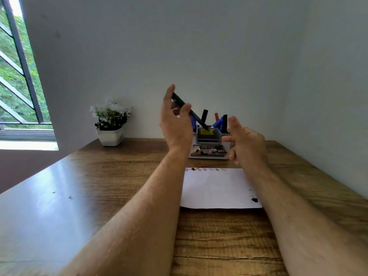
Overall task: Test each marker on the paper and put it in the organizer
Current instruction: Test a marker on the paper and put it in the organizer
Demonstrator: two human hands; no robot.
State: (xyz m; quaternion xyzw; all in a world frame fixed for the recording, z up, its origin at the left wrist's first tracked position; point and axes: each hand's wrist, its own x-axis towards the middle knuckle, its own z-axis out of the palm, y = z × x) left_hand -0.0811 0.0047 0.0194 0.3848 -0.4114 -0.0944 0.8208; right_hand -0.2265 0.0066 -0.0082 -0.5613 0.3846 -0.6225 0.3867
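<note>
My left hand (pixel 176 120) is raised over the desk and pinches a dark green marker (pixel 180 103) between thumb and fingers. The marker slants down to the right, its lower end at the top of the grey-and-white organizer (pixel 209 144). Several black, blue and red markers (pixel 220 121) stand in the organizer's back compartments. My right hand (pixel 246 140) hovers beside the organizer's right side, fingers loosely spread, holding nothing. A white sheet of paper (pixel 217 188) lies in front of the organizer, with small coloured test marks along its far edge and a black blot near its right corner.
A white pot of white flowers (pixel 110 124) stands at the back left of the wooden desk (pixel 99 176). The wall runs close behind the organizer and along the right. A barred window (pixel 18 76) is at far left.
</note>
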